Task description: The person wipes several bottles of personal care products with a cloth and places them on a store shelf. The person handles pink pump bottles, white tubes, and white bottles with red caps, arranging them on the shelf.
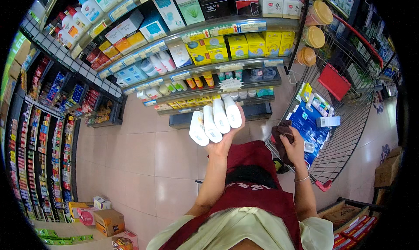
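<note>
Several white plastic bottles (214, 120) lie side by side in my left hand (226, 140), their flat bases turned up towards me. The fingers are mostly hidden behind them. My right hand (294, 145) grips a dark brown cloth (282, 138) at the near left edge of a wire shopping cart (343, 151). Inside the cart are a blue printed sheet or flat box (302, 119), a white carton (328, 121), a yellow box (306, 92) and several small tubes and bottles (317, 104).
Ahead stands a store shelf (222, 66) stocked with boxes, bottles and tubes. Round tubs with orange lids (314, 37) hang at its right end. Packed racks (42, 145) line the left. Cardboard boxes (109, 221) sit on the tiled floor (131, 171), lower left. A crate (343, 214) is lower right.
</note>
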A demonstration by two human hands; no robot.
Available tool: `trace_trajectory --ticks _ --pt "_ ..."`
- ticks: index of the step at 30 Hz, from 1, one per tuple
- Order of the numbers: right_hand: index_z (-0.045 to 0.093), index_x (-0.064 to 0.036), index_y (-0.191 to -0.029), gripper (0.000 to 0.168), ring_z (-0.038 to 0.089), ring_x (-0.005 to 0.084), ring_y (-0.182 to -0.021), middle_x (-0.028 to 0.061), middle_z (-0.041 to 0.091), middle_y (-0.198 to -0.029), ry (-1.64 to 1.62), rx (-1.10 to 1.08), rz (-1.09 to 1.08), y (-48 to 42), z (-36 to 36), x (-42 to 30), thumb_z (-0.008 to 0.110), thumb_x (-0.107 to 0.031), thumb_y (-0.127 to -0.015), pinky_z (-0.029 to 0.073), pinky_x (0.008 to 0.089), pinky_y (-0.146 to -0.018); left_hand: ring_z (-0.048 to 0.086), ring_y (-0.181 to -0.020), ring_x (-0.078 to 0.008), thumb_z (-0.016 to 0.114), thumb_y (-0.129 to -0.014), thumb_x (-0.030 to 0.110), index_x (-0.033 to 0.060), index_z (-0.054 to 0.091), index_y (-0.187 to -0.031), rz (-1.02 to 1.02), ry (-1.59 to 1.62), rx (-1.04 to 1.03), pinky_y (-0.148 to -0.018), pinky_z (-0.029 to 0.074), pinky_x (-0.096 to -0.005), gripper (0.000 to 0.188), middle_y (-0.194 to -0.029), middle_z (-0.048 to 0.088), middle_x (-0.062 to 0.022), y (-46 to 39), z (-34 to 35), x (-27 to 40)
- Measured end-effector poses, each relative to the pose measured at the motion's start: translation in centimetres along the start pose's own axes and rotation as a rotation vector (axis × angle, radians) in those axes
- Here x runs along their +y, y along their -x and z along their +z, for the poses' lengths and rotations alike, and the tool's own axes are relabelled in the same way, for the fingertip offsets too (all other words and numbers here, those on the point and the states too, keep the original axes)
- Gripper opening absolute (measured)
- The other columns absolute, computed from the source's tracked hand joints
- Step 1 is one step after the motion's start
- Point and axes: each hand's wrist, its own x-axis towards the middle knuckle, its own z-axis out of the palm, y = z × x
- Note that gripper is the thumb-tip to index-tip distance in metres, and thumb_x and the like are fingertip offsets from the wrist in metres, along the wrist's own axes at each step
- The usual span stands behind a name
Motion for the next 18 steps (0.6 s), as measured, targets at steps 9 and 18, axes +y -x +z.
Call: trace_trajectory --ticks 9,18 --pt "0.056 0.003 -0.107 0.037 0.060 0.0308 -0.090 0.0184 0.061 -0.099 0.148 0.083 -0.050 0.1 0.4 0.8 0.067 -0.013 -0.077 0.046 0.0353 -0.080 0.034 -0.121 -0.0376 0.055 -0.081 0.042 0.0075 0.040 -0.129 -0.018 0.057 -0.040 -0.104 0.022 -0.0533 0.060 -0.127 0.042 -0.0171 0.3 0.2 1.0" --pt "0.056 0.003 -0.108 0.039 0.059 0.0325 -0.094 0.0201 0.061 -0.103 0.079 0.066 0.050 0.2 0.6 1.1 0.067 -0.015 -0.076 0.045 0.0363 -0.083 0.033 -0.121 -0.0372 0.054 -0.082 0.042 0.0081 0.039 -0.129 -0.007 0.064 -0.032 -0.104 0.022 -0.0533 0.060 -0.127 0.042 -0.0174 0.6 0.2 1.2"
